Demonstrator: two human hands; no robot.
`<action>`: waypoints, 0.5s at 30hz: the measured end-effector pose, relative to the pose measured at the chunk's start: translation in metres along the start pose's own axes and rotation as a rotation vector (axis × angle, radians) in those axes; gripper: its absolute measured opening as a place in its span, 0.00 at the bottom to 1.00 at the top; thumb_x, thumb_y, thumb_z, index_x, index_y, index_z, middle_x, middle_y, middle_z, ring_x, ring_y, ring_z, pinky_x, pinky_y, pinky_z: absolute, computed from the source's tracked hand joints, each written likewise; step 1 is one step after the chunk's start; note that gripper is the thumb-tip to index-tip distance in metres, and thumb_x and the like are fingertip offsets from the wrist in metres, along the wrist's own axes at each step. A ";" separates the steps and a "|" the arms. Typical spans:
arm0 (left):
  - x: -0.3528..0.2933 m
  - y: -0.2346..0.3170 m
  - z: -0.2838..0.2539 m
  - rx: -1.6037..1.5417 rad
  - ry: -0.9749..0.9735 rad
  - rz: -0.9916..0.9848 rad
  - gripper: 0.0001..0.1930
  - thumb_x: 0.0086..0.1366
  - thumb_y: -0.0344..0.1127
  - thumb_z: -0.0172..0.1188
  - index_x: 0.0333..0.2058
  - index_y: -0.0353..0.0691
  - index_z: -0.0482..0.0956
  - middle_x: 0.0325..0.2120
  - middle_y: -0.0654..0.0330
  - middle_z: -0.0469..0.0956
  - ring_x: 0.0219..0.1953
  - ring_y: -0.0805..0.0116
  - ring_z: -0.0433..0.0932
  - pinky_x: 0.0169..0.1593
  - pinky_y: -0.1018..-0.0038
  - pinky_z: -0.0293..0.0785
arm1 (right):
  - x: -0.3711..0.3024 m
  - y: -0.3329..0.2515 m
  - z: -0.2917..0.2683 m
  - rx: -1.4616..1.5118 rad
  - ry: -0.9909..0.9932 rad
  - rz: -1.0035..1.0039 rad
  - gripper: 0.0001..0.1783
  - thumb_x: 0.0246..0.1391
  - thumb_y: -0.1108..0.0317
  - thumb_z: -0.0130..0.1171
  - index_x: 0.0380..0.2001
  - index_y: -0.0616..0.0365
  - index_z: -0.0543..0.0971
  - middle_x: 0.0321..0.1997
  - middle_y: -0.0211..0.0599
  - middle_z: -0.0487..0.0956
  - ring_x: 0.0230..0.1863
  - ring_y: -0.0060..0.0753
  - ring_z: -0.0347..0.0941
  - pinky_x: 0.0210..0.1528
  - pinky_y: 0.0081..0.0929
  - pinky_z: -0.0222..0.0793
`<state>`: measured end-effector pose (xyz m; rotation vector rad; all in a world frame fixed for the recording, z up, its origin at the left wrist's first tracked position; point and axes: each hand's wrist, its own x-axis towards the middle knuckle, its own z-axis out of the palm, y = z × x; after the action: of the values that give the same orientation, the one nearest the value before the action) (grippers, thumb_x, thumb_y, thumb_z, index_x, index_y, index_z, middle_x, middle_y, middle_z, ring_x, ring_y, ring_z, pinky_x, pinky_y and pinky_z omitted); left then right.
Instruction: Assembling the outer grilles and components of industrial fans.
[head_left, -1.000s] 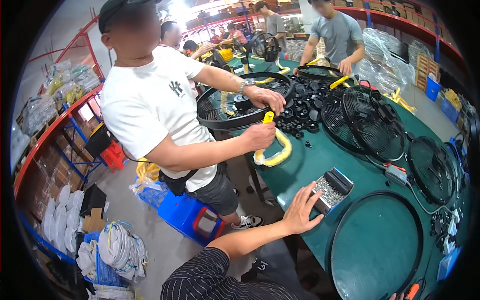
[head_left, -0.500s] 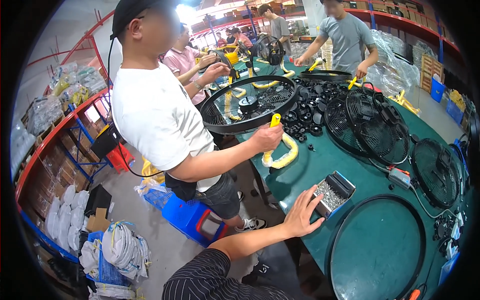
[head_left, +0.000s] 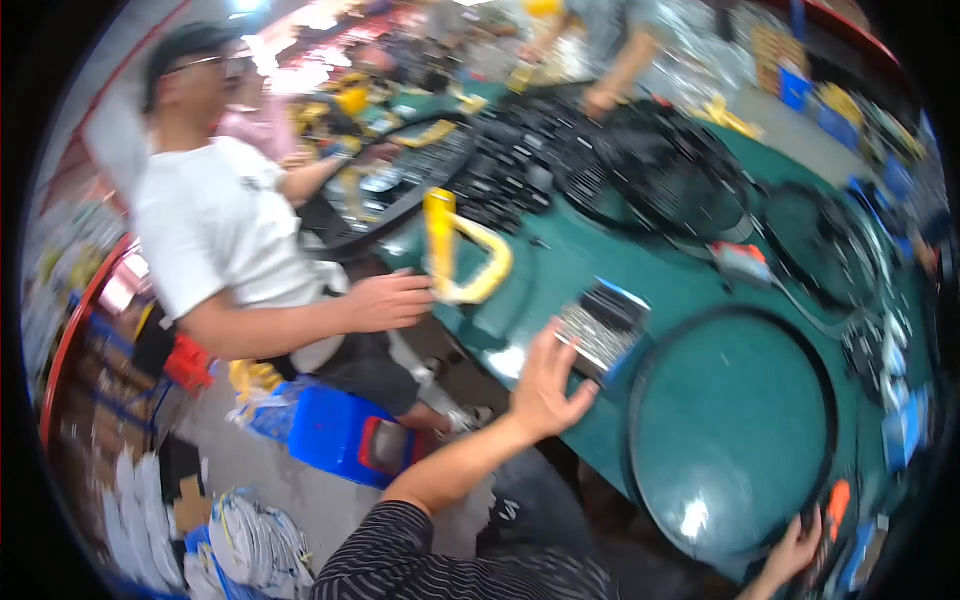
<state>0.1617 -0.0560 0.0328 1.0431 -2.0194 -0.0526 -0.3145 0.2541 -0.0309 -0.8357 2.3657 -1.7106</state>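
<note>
My left hand (head_left: 548, 390) is open, its fingers spread at the near edge of a small box (head_left: 628, 345) of silvery metal pieces with a black block inside. It holds nothing. At the lower right, my right hand (head_left: 793, 552) is beside a dark tool with an orange part (head_left: 838, 500). Its fingers are blurred, so whether they close on the tool is unclear. Between my hands a large black ring (head_left: 832, 400) lies flat on the green table (head_left: 540, 285).
At my left a co-worker in a white shirt (head_left: 215, 215) reaches toward a yellow U-shaped handle (head_left: 495, 268). Black fan grilles (head_left: 665, 175) and loose black parts (head_left: 505, 180) cover the far table. A blue stool (head_left: 335, 430) stands on the floor.
The view has swung, blurring the scene. My right hand has come into sight at lower right. My left hand remains spread by the box. The co-worker's hand has let go of the yellow handle.
</note>
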 end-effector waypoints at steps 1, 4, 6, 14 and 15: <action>0.001 -0.003 0.002 -0.009 -0.012 0.022 0.46 0.57 0.43 0.74 0.71 0.38 0.63 0.73 0.30 0.55 0.73 0.27 0.59 0.73 0.44 0.60 | -0.005 -0.004 -0.002 -0.059 0.027 -0.070 0.26 0.65 0.77 0.61 0.66 0.68 0.74 0.60 0.50 0.83 0.58 0.41 0.81 0.64 0.37 0.75; 0.000 -0.007 0.005 0.057 -0.019 0.039 0.47 0.58 0.42 0.73 0.74 0.42 0.60 0.73 0.31 0.56 0.73 0.28 0.60 0.73 0.45 0.60 | -0.013 -0.021 -0.009 -0.091 0.002 0.000 0.24 0.63 0.75 0.64 0.62 0.64 0.80 0.51 0.38 0.84 0.49 0.27 0.79 0.54 0.26 0.74; -0.001 -0.005 0.006 0.049 -0.035 0.017 0.45 0.58 0.39 0.73 0.72 0.39 0.63 0.72 0.33 0.58 0.72 0.32 0.62 0.72 0.47 0.60 | -0.016 -0.030 -0.007 -0.179 0.050 -0.042 0.24 0.61 0.76 0.66 0.60 0.64 0.81 0.48 0.34 0.83 0.44 0.21 0.76 0.49 0.22 0.74; 0.001 0.003 0.008 0.018 -0.017 0.003 0.40 0.59 0.32 0.72 0.69 0.35 0.67 0.73 0.39 0.59 0.72 0.37 0.63 0.72 0.50 0.60 | -0.019 -0.041 0.002 -0.149 0.118 -0.012 0.24 0.60 0.78 0.66 0.61 0.64 0.81 0.50 0.33 0.81 0.40 0.18 0.72 0.46 0.20 0.72; 0.001 0.002 0.008 0.013 -0.018 -0.001 0.40 0.59 0.32 0.72 0.69 0.35 0.67 0.73 0.39 0.59 0.72 0.37 0.63 0.72 0.50 0.60 | -0.019 -0.041 0.002 -0.131 0.106 -0.011 0.24 0.61 0.77 0.66 0.61 0.64 0.81 0.50 0.32 0.80 0.39 0.18 0.71 0.46 0.20 0.72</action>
<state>0.1539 -0.0579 0.0291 1.0546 -2.0384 -0.0498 -0.2831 0.2531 0.0013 -0.7956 2.5716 -1.6583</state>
